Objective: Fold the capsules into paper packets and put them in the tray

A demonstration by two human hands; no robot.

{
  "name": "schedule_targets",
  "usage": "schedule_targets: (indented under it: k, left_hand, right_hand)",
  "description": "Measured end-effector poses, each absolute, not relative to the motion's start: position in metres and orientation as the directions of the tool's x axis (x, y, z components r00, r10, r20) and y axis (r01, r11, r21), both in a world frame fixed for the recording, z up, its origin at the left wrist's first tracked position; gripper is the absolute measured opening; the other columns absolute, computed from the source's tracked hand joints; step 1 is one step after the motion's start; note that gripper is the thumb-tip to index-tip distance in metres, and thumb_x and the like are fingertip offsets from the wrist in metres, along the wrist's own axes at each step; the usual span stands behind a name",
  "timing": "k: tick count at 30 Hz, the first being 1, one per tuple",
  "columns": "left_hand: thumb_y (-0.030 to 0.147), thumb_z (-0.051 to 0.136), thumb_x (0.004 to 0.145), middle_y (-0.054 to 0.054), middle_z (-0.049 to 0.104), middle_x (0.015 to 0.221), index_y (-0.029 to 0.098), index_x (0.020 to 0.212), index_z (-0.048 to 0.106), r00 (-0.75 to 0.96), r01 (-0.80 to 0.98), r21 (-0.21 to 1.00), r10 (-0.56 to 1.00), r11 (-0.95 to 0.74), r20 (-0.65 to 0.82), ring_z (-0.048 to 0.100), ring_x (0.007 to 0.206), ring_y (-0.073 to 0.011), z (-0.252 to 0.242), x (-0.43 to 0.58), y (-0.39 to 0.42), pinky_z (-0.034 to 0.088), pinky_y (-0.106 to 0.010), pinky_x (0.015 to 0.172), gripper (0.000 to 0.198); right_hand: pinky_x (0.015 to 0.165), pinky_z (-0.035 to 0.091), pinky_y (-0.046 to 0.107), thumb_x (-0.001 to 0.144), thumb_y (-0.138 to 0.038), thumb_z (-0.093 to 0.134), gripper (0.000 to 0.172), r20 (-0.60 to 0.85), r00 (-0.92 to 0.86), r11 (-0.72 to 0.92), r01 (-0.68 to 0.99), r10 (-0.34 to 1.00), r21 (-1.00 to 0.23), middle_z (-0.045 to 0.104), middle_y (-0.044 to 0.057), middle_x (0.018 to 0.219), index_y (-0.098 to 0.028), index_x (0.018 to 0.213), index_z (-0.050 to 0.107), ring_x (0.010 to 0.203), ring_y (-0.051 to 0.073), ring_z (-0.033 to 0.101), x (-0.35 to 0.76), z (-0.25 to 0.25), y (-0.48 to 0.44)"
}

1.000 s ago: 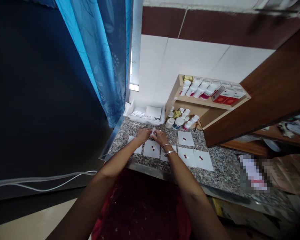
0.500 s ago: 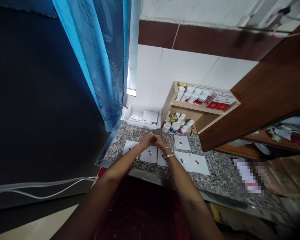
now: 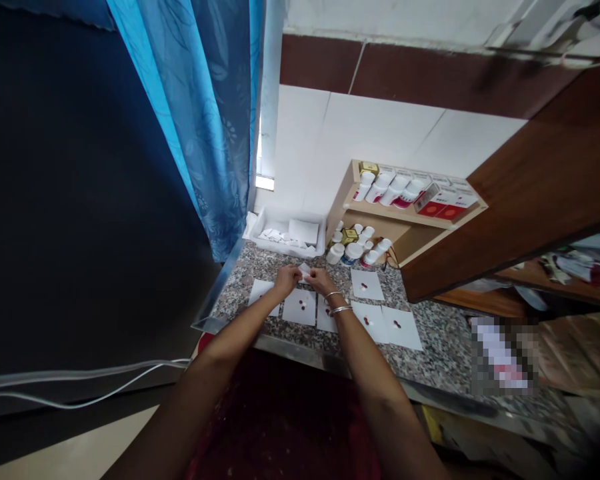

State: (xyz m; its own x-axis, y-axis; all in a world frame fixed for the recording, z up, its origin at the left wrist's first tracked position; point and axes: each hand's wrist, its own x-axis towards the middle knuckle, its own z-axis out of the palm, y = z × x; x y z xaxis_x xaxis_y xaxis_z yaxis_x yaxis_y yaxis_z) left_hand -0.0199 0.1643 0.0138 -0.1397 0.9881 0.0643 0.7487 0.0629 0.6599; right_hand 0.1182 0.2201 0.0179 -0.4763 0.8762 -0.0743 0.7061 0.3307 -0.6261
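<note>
My left hand (image 3: 286,279) and my right hand (image 3: 320,281) meet over the granite counter (image 3: 430,360), both pinched on a small folded white paper (image 3: 305,270) held between them. Two silver bangles sit on my right wrist. Under and around my hands lie several white paper squares, each with small red and white pills on it, such as one paper square (image 3: 301,307) just below my hands and another paper square (image 3: 367,285) to the right.
A white tray (image 3: 290,233) of folded paper packets stands at the back left. A wooden shelf (image 3: 405,213) holds white bottles and red-white boxes, with more bottles (image 3: 353,247) beneath. A blue curtain (image 3: 205,113) hangs left; a brown wooden panel (image 3: 525,200) juts in from the right.
My hands stay together over the same spot, working the small paper; a second ago it showed between them, then they closed over it, and now a white corner shows again.
</note>
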Motion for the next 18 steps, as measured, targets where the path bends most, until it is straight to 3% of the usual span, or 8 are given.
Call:
schedule_targets:
  k: [5,8,13,18]
  left_hand:
    - [0.015,0.051,0.076,-0.007,0.065,0.086,0.017,0.079,0.07,0.063,0.847,0.514,0.986,-0.135,0.155,0.054,0.088,-0.0179,0.014,-0.015,0.161,0.043,-0.028,0.077,0.02]
    - [0.012,0.049,0.077,-0.005,0.065,0.091,0.021,0.088,0.069,0.159,0.851,0.479,0.975,-0.215,0.155,0.053,0.089,-0.0159,0.013,-0.015,0.16,0.042,-0.027,0.08,0.025]
    - [0.012,0.046,0.079,-0.003,0.065,0.089,0.023,0.094,0.067,0.259,0.876,0.381,0.955,-0.296,0.146,0.054,0.084,-0.0147,0.011,-0.015,0.161,0.042,-0.025,0.077,0.028]
    - [0.014,0.042,0.082,-0.003,0.063,0.088,0.023,0.097,0.066,0.292,0.892,0.307,0.942,-0.33,0.163,0.053,0.086,-0.0164,0.01,-0.012,0.16,0.039,-0.027,0.075,0.03]
  right_hand:
    - [0.053,0.036,0.025,0.065,-0.023,0.049,0.01,-0.081,-0.48,0.319,0.69,0.873,-0.649,0.058,0.003,0.059,-0.018,0.056,0.052,0.057,0.015,0.049,0.119,0.022,0.216]
    - [0.057,0.038,0.024,0.065,-0.021,0.051,0.007,-0.075,-0.485,0.326,0.687,0.871,-0.649,0.062,0.004,0.068,-0.017,0.066,0.056,0.062,0.015,0.051,0.119,0.024,0.215]
    - [0.062,0.042,0.021,0.062,-0.016,0.054,0.024,-0.114,-0.468,0.311,0.731,0.876,-0.607,0.065,0.003,0.078,-0.013,0.086,0.061,0.07,0.014,0.057,0.125,0.031,0.222]
    - [0.072,0.041,0.029,0.066,-0.016,0.053,0.017,-0.147,-0.354,0.246,0.842,0.924,-0.48,0.066,0.013,0.081,-0.009,0.076,0.065,0.08,0.022,0.059,0.14,0.04,0.225]
